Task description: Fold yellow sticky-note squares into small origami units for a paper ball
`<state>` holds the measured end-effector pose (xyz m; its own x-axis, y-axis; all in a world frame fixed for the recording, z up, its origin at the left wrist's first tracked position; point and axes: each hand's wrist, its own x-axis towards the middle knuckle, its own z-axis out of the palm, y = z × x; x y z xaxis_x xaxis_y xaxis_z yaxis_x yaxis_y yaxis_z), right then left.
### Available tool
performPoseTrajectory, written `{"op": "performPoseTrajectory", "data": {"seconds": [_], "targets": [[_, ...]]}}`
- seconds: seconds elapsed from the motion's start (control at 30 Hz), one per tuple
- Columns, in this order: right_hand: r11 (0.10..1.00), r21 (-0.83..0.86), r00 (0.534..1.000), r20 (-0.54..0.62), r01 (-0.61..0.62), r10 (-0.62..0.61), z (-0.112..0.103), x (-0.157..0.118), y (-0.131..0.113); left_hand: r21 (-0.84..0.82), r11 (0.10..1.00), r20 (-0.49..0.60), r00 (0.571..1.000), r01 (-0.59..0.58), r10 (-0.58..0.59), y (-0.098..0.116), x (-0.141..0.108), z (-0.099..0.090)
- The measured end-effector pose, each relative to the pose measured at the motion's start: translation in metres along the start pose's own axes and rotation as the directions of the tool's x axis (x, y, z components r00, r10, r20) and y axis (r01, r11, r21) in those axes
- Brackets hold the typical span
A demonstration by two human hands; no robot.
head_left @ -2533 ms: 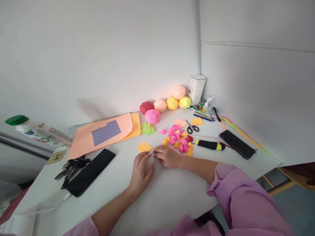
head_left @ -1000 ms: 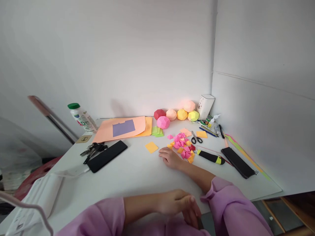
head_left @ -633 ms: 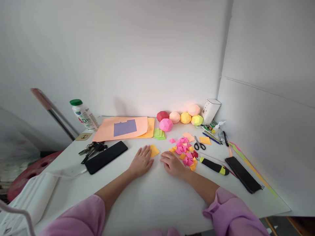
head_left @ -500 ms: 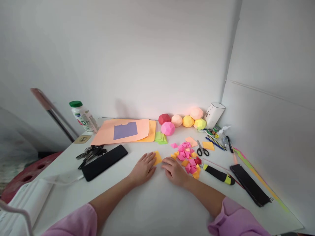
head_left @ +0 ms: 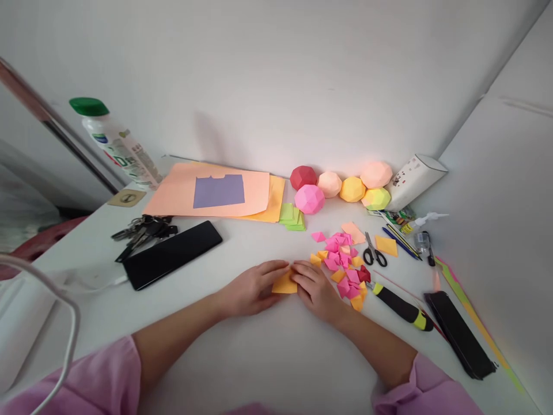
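A small orange paper square lies on the white table between my hands. My left hand grips its left side, fingers bent over the far edge and thumb near the close edge. From the other side, my right hand has its fingertips pressed on the paper's upper right part. Both hands partly cover the sheet. Right of my right hand is a loose pile of small folded pink paper pieces, with orange and red ones mixed in.
Scissors, a box cutter and a black case lie to the right. Faceted paper balls line the wall. Peach sheets, keys, a black phone-like slab and a white bottle are on the left.
My view has tilted down and come closer. The orange paper has moved toward me and turned; my right hand, apart from it before, now touches it, and my left hand has curled around its side.
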<state>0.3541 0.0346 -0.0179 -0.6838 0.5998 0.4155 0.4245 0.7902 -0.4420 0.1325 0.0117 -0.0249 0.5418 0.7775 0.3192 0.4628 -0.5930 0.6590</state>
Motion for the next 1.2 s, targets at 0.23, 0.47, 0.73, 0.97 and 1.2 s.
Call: {"op": "performPoseTrajectory", "data": {"seconds": [0.23, 0.47, 0.73, 0.97, 1.2], "targets": [[0.999, -0.006, 0.995, -0.082, 0.052, -0.052, -0.001, -0.003, -0.003, -0.053, 0.998, -0.066, 0.998, 0.016, -0.02, -0.002, 0.001, 0.001], [0.973, 0.227, 0.949, -0.312, 0.029, 0.044, -0.001, -0.008, -0.011, -0.306, 0.921, -0.317, 0.886, 0.241, -0.338, 0.023, -0.003, 0.005], [0.969, 0.139, 0.953, -0.254, 0.205, -0.165, 0.0, -0.008, -0.01, -0.874, 0.112, 0.383, 0.813, 0.472, -0.439, 0.031, 0.006, 0.0], [0.938, 0.315, 0.981, -0.173, 0.144, -0.093, -0.001, -0.007, -0.012, -0.857, 0.216, 0.368, 0.849, 0.468, -0.379, 0.032, 0.004, 0.002], [0.644, 0.647, 0.903, 0.181, -0.407, 0.39, -0.005, -0.003, -0.011, -0.79, 0.322, 0.355, 0.817, 0.522, -0.454, 0.033, 0.001, 0.012]]}}
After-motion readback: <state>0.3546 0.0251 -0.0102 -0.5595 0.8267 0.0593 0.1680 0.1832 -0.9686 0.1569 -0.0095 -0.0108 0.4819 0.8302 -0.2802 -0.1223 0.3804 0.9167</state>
